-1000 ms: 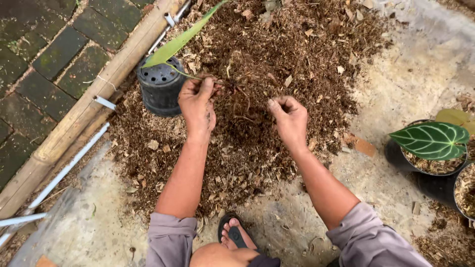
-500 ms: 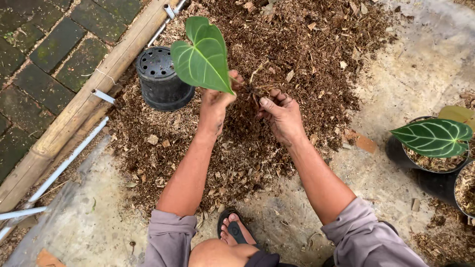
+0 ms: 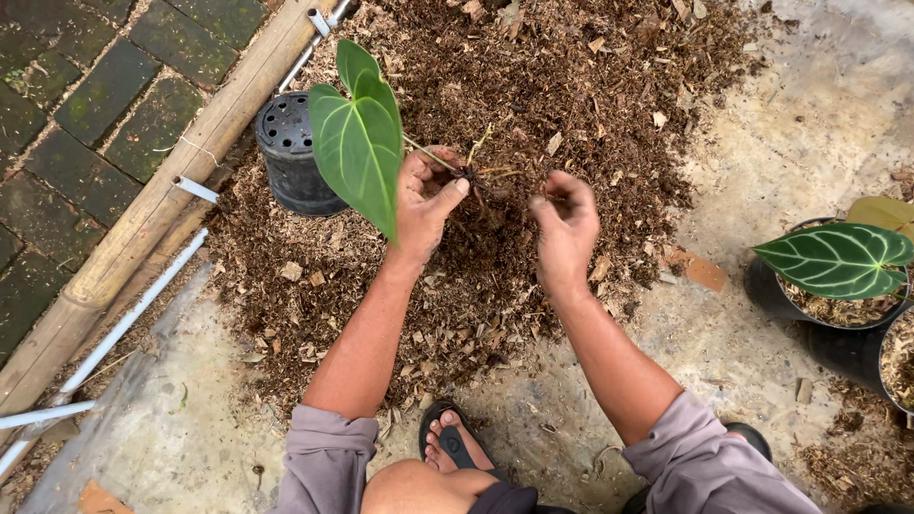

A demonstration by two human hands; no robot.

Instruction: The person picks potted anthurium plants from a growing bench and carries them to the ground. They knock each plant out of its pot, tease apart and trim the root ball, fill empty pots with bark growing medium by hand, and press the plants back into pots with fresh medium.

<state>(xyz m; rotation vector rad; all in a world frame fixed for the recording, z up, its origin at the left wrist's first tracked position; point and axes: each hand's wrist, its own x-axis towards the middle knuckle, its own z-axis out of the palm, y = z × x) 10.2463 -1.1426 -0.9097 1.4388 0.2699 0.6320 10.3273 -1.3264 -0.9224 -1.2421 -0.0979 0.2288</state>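
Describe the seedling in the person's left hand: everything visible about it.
The seedling has two green heart-shaped leaves with pale veins, one large in front and a smaller one behind. A thin stem runs right to bare, stringy roots. The left hand pinches it at the stem base, holding it above the brown potting mix. The leaves overlap the black pot in view. The right hand is close to the roots.

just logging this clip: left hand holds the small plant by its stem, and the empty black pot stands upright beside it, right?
Not quite. In the head view the black pot lies tipped on its side, its perforated base showing. The rest holds: the left hand grips the small plant by its stem.
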